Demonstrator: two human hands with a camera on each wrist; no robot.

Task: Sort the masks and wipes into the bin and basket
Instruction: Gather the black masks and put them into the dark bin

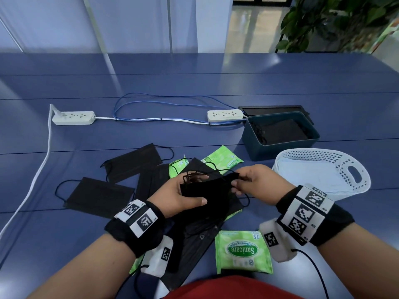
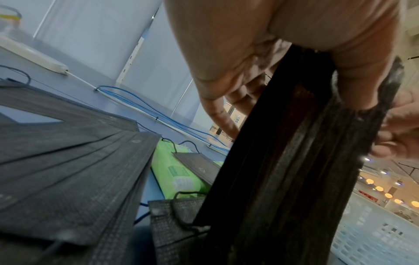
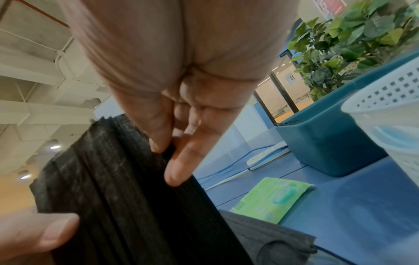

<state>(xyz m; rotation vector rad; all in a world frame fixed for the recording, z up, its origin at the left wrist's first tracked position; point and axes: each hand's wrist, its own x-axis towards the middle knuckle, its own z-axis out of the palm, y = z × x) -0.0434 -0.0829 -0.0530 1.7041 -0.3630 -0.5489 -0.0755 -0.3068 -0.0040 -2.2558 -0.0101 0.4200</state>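
Both hands meet above the middle of the blue table (image 1: 280, 87), sharing a stack of black face masks (image 1: 207, 190). The left hand (image 1: 179, 197) cradles the stack from below, thumb curled across its near edge and fingers wrapped under the far side, with a tangle of ear loops bunched over the fingertips. The right hand (image 1: 257, 182) pinches the stack's right end between thumb and fingers; the right wrist view shows the thumb and a finger (image 3: 181, 161) pressed against the pleated edge, though how many masks are in the stack is hard to tell.

Under and around the hands lies the unsorted pile: loose black masks, one flat at the left (image 1: 97, 196) and another angled behind it (image 1: 133, 162), mixed with green Sanicare wipe packets. One packet (image 1: 243, 251) lies nearest the person, between the forearms; two more (image 1: 222, 160) poke out beyond the held stack.

To the right, a dark teal bin (image 1: 280, 147) stands open with black masks already inside, and its dark lid (image 1: 274, 108) lies just behind it. A white perforated basket (image 1: 336, 160) stands just in front of the bin.

Two white power strips (image 1: 73, 117) joined by a looped blue cable (image 1: 159, 98) lie across the far side, and a leafy plant (image 1: 336, 20) stands beyond the table's right corner.
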